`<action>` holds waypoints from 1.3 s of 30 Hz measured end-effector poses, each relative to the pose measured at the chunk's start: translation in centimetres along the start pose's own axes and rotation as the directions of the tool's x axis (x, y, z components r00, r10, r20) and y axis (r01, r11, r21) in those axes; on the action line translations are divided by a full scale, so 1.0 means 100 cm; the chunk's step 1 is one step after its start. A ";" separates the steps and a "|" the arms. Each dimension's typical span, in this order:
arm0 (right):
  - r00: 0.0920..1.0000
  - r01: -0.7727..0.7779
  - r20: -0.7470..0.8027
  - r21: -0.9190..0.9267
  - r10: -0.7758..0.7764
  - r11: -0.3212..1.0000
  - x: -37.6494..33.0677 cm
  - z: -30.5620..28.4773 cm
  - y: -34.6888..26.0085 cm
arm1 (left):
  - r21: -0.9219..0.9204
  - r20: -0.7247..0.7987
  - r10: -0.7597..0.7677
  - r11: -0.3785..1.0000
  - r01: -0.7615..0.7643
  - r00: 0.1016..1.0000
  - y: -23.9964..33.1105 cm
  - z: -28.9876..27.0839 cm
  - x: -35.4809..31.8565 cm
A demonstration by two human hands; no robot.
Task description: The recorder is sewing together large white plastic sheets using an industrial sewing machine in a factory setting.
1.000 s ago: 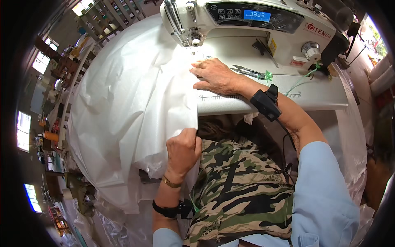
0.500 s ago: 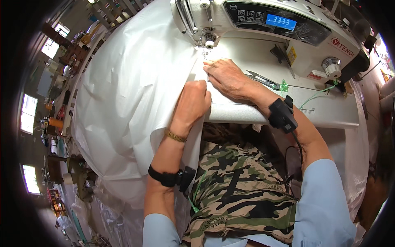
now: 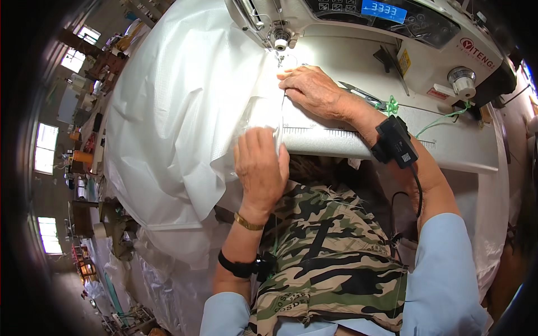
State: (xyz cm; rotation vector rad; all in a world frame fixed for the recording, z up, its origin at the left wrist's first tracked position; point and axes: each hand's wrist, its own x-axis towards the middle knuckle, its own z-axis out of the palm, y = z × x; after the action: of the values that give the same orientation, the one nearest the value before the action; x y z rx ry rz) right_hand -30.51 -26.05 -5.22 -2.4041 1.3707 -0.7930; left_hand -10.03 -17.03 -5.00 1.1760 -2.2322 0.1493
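A big white sheet (image 3: 185, 112) drapes over the sewing machine (image 3: 392, 50) table, its edge under the needle (image 3: 278, 47). The left hand (image 3: 260, 168) presses flat on the fold; the right hand (image 3: 314, 89) lies flat, fingers together, beside the needle. Most of the seam looks unsewn.

So the count: one sewing machine (image 3: 392, 33) with one blue display (image 3: 383, 10) and one round knob (image 3: 463, 80). One big white sheet (image 3: 179, 117) of fabric, two hands on it, left hand (image 3: 260, 168) and right hand (image 3: 314, 89). Two black wrist straps (image 3: 395, 143), one per arm, and one gold bracelet (image 3: 248, 223). One pair of snips (image 3: 361, 94) on the table (image 3: 459, 145). Three bright windows (image 3: 45, 148) off to the left.
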 end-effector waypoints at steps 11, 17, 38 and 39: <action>0.999 0.004 -0.041 -0.025 -0.005 1.000 0.000 0.006 0.004 | 0.064 0.089 -0.015 0.998 0.009 0.996 -0.016 0.015 -0.073; 0.999 0.004 -0.034 -0.033 -0.005 0.999 -0.001 0.007 0.003 | -0.109 0.092 -0.027 0.993 0.037 0.995 -0.017 -0.005 -0.078; 0.996 0.015 -0.085 -0.064 -0.020 0.998 -0.007 0.009 -0.004 | -0.211 0.031 0.011 0.977 -0.004 0.999 0.003 0.004 -0.028; 0.997 0.009 -0.070 -0.052 -0.013 0.999 -0.008 0.009 -0.005 | -0.220 0.067 -0.029 0.975 0.043 0.997 0.000 0.002 -0.027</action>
State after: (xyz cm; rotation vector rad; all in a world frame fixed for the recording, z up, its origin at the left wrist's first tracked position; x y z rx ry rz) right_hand -29.96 -25.19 -5.95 -2.4462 1.4222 -0.8635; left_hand -8.96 -15.19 -6.64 1.1123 -2.2138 -0.1507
